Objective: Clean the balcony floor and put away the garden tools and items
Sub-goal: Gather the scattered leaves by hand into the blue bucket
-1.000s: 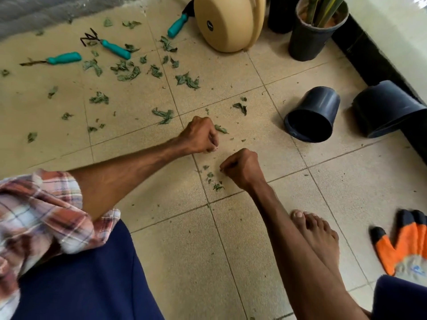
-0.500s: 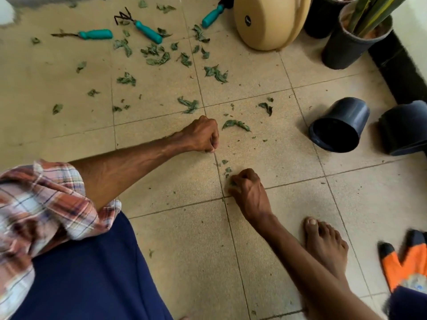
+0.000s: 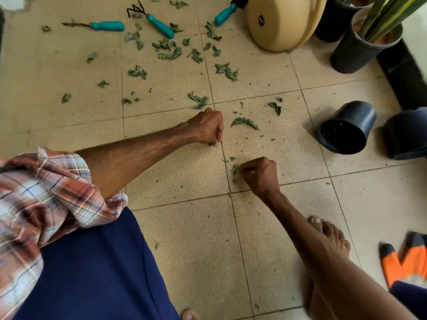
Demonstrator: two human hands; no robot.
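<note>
Torn green leaves (image 3: 170,50) lie scattered over the beige tiled floor (image 3: 189,227). My left hand (image 3: 208,128) rests as a fist on the tiles, closed on gathered leaf scraps that peek out under the fingers. My right hand (image 3: 261,174) pinches small leaf bits (image 3: 234,167) off the floor just right of a tile joint. A curled leaf (image 3: 245,122) lies between the hands and the pots. Three teal-handled garden tools lie at the far side: a weeder (image 3: 101,25), a hand rake (image 3: 153,20) and a third tool (image 3: 225,13).
A black empty pot (image 3: 346,127) lies on its side at right, a second one (image 3: 406,135) beside it. A tan round pot (image 3: 284,19) lies tipped at the back. A black pot with a plant (image 3: 360,47) stands at far right. An orange glove (image 3: 406,262) lies beside my bare foot (image 3: 328,239).
My right hand has lifted slightly from flat on the tiles into a pinch on the small leaf bits. My left fist has stayed in place. The view has shifted a little.
</note>
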